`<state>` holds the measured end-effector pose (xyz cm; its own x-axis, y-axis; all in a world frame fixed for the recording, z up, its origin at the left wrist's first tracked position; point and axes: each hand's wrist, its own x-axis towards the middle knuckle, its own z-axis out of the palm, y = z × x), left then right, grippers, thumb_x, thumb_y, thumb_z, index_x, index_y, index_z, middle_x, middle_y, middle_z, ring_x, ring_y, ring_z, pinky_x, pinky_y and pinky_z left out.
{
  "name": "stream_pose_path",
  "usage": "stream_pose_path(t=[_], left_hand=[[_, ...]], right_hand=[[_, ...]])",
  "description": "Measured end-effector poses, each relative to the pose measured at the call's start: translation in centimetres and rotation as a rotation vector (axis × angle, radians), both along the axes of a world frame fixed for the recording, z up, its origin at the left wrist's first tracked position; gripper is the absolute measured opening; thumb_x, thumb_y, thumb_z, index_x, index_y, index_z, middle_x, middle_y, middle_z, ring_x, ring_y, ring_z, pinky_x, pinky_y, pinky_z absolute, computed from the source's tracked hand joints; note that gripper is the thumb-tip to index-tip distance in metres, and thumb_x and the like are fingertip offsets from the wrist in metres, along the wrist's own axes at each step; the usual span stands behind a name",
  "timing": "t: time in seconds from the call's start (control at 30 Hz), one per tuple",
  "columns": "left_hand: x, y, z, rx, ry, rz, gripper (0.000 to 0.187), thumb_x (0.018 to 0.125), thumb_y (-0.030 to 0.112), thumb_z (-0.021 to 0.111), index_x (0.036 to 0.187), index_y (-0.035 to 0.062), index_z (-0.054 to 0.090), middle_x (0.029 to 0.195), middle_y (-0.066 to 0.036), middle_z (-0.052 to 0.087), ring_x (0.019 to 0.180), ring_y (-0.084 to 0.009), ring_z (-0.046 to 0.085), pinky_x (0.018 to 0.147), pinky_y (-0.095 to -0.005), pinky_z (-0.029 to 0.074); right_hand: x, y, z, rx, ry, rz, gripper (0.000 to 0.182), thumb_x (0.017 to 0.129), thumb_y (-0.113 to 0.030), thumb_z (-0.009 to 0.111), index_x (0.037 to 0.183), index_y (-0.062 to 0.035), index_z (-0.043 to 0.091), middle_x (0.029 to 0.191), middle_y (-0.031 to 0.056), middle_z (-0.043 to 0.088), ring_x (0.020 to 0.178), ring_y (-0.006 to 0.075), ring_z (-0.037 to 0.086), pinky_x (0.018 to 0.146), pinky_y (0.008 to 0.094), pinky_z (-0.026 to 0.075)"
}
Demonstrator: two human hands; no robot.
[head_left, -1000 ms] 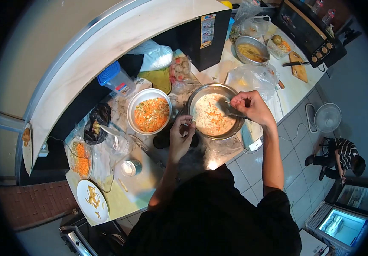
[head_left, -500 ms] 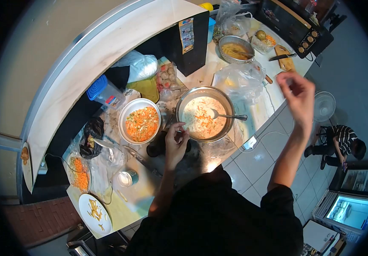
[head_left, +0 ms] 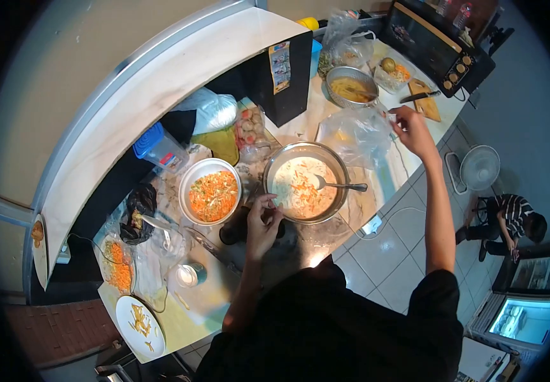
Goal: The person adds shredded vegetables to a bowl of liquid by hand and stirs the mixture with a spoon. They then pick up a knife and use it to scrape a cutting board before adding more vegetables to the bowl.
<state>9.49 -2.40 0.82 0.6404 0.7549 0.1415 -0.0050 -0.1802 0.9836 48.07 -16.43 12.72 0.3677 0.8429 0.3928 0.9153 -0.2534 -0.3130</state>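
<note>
My left hand [head_left: 263,232] is at the near left rim of a steel mixing bowl [head_left: 343,205], fingers curled over the edge with the thumb outside. In the bowl lies a pale creamy mixture [head_left: 300,184] with orange shreds, and a spoon [head_left: 350,186] rests in it, handle over the right rim. My right hand [head_left: 412,132] reaches out to the right edge of a clear plastic bag [head_left: 354,134]. Its fingers are curled together there; what they hold, if anything, is hidden. Left of the mixing bowl stands a white bowl [head_left: 184,207] of shredded carrot mix.
Behind the bag are a metal pot [head_left: 332,79], a knife [head_left: 420,97] on a wooden board [head_left: 429,109] and an oven [head_left: 421,48]. A jar [head_left: 189,275], shredded carrots [head_left: 120,270] and a white plate [head_left: 125,325] lie left. Another person [head_left: 510,219] sits at far right.
My right hand has moved left and inward, from over the floor beside the counter to the plastic bag's edge. My left hand stays at the bowl's rim. The view has shifted slightly.
</note>
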Motion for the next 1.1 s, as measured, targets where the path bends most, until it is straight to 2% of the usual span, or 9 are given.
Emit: stream_pose_path(t=[0.33,0.47,0.53,0.67,0.73,0.8,0.87,0.93,1.1], left_hand=[[0.3,-0.3,0.2,-0.023,0.003,-0.002,0.025,0.089,0.005,0.062,0.113,0.0043,0.053,0.083,0.001,0.049,0.066,-0.0026,0.047,0.055,-0.017,0.035],[0.1,-0.1,-0.6,-0.062,-0.018,-0.002,0.027,0.088,0.002,0.063,0.113,0.0038,0.053,0.084,0.002,0.047,0.067,-0.0027,0.046,0.056,-0.0157,0.036],[0.3,-0.3,-0.6,-0.073,-0.082,0.017,0.029,0.087,0.0,0.063,0.113,0.0038,0.052,0.084,0.002,0.045,0.068,-0.0022,0.045,0.056,-0.0152,0.035],[0.0,0.1,-1.4,-0.086,-0.148,0.062,0.035,0.085,-0.004,0.064,0.115,0.0039,0.049,0.085,0.002,0.041,0.072,-0.0015,0.044,0.057,-0.0142,0.035],[-0.3,0.2,-2.2,-0.102,-0.104,0.059,0.036,0.086,-0.003,0.063,0.117,0.0043,0.047,0.086,0.002,0.042,0.073,-0.0021,0.045,0.058,-0.0149,0.037],[-0.3,0.5,-2.5,-0.111,-0.062,0.05,0.037,0.087,-0.002,0.062,0.119,0.0047,0.045,0.087,0.001,0.043,0.074,-0.0027,0.046,0.058,-0.0157,0.038],[-0.3,0.4,-2.3,-0.138,0.006,0.019,0.04,0.089,0.0,0.06,0.123,0.0055,0.04,0.09,-0.001,0.046,0.077,-0.0045,0.049,0.06,-0.0171,0.04],[0.0,0.3,-2.4,-0.159,-0.004,0.028,0.041,0.089,0.0,0.059,0.124,0.0058,0.039,0.09,-0.001,0.047,0.077,-0.0054,0.05,0.061,-0.0176,0.041],[0.1,0.1,-1.8,-0.165,-0.053,0.046,0.045,0.089,0.001,0.058,0.128,0.0052,0.035,0.09,-0.002,0.049,0.078,-0.0069,0.052,0.065,-0.0184,0.043]], right_hand=[[-5.2,-4.3,6.5,0.556,0.455,-0.14,0.017,0.086,-0.003,0.065,0.101,0.0014,0.068,0.086,0.0017,0.066,0.077,0.0066,0.054,0.073,0.0244,0.045],[-6.7,-4.7,4.1,0.69,0.708,0.218,0.027,0.086,-0.007,0.065,0.112,-0.0006,0.064,0.108,0.008,0.065,0.09,0.0146,0.058,0.077,0.0289,0.048],[-8.7,-4.4,1.8,0.139,0.562,0.141,0.031,0.088,-0.016,0.064,0.117,-0.0034,0.061,0.118,0.0132,0.06,0.098,0.0202,0.059,0.079,0.0315,0.05],[-12.2,-4.0,-3.9,-0.111,0.592,-0.164,0.034,0.091,-0.028,0.062,0.112,0.0,0.062,0.088,0.0185,0.066,0.077,0.026,0.065,0.068,0.0347,0.052],[-13.9,-3.5,-5.4,-0.09,0.589,-0.186,0.03,0.093,-0.025,0.061,0.102,0.0033,0.061,0.072,0.0107,0.063,0.061,0.0147,0.059,0.055,0.0285,0.047],[-14.9,-2.7,-5.9,-0.283,0.85,-0.307,0.032,0.09,-0.029,0.065,0.087,0.003,0.061,0.068,0.0152,0.064,0.063,0.0239,0.065,0.058,0.0355,0.049],[-15.9,-2.1,-7.5,-0.226,0.794,-0.308,0.03,0.089,-0.022,0.065,0.077,0.0034,0.056,0.064,0.0154,0.061,0.06,0.0227,0.063,0.055,0.0347,0.046],[-16.7,-1.0,-8.4,0.077,0.485,-0.255,0.028,0.09,-0.017,0.064,0.072,0.0016,0.055,0.055,0.0018,0.052,0.051,0.0063,0.049,0.046,0.0247,0.036],[-17.7,3.2,-9.6,0.326,0.615,-0.317,0.024,0.096,-0.014,0.054,0.087,0.0046,0.065,0.055,0.0056,0.05,0.051,0.0101,0.047,0.047,0.0289,0.036]])
